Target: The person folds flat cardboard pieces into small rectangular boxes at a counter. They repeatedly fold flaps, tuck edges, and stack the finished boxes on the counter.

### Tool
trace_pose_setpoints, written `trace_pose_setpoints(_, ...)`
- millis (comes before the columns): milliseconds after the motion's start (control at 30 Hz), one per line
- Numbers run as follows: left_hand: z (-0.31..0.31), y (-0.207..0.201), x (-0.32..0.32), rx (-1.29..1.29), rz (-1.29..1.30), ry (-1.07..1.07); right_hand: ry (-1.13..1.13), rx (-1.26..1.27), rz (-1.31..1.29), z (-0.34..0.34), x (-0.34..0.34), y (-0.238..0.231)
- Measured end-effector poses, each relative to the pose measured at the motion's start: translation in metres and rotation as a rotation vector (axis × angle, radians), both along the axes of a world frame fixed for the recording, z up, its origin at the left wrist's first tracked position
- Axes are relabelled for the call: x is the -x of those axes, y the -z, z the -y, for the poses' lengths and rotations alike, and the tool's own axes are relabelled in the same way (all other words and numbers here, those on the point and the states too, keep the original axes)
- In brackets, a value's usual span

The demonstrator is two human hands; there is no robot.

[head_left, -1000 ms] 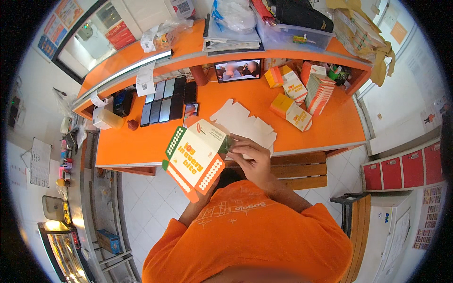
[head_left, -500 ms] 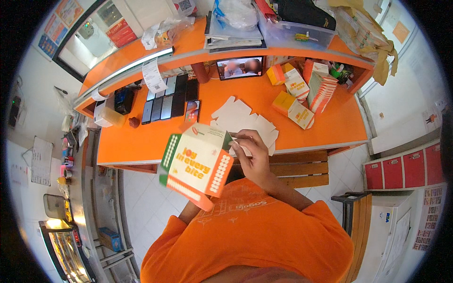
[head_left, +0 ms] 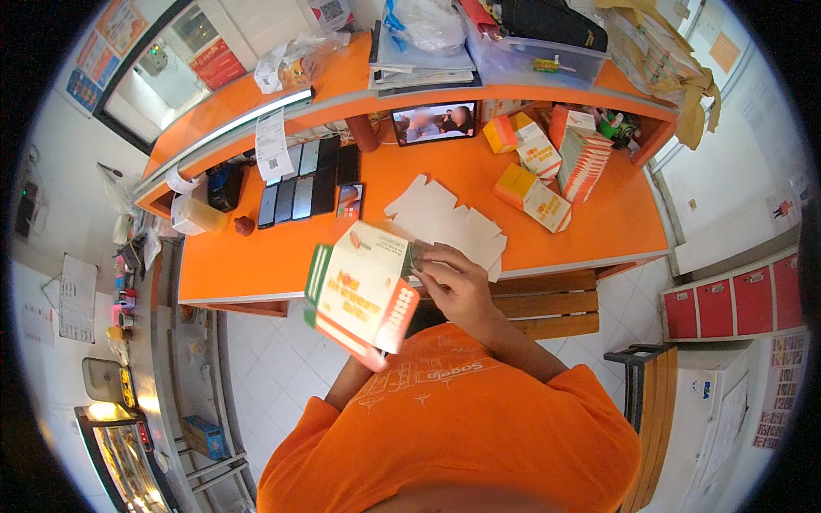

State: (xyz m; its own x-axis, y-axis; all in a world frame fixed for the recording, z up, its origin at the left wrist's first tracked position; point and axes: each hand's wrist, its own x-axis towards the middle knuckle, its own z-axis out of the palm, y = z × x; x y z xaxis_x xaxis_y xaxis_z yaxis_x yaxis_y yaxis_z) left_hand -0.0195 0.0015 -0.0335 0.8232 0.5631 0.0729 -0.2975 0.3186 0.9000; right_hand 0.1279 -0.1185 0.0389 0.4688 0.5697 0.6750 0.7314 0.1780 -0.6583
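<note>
In front of my chest a partly folded food carton (head_left: 363,286), white with green and orange-red sides, is held up and tilted. My right hand (head_left: 455,282) pinches the dark inner flap at its right edge with thumb and fingers. The left forearm (head_left: 349,383) reaches up behind the carton, which hides my left hand and its fingers. Flat white carton blanks (head_left: 445,218) lie on the orange desk just beyond my right hand. Farther right are folded yellow, white and orange cartons (head_left: 534,198) and a leaning stack of flat cartons (head_left: 587,162).
A tablet (head_left: 434,123) stands at the back of the orange desk (head_left: 376,175). Several phones (head_left: 301,195) lie left of the blanks, with a paper receipt (head_left: 272,141) hanging over them. The raised shelf holds a clear plastic bin (head_left: 539,58). A wooden bench (head_left: 547,305) sits beneath the front edge.
The carton has turned and narrowed in view, its lower left end moving up and to the right. My right hand keeps its pinch at the right edge, having shifted slightly.
</note>
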Motion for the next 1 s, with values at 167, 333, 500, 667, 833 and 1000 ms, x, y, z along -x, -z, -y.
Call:
trace_pose_setpoints(167,-0.006,0.0,0.011,-0.016,-0.013,0.031,-0.082,-0.073,-0.183,-0.002,-0.003,0.004)
trace_pose_setpoints(333,-0.019,0.0,0.029,-0.031,-0.024,0.133,-0.235,-0.022,-0.198,-0.004,-0.003,-0.004)
trace_pose_setpoints(500,-0.031,0.011,0.037,0.07,0.055,0.236,-0.237,-0.062,-0.031,-0.009,0.009,-0.006)
trace_pose_setpoints(667,-0.034,0.02,-0.006,0.451,0.335,0.371,-0.166,-0.052,-0.073,-0.011,0.009,-0.004)
trace_pose_setpoints(833,-0.021,-0.001,-0.032,0.248,0.185,0.042,-0.058,0.075,0.126,-0.008,0.006,-0.017)
trace_pose_setpoints(1000,-0.032,-0.021,-0.006,-0.487,-0.149,0.025,-0.141,0.048,-0.104,-0.001,-0.005,-0.023)
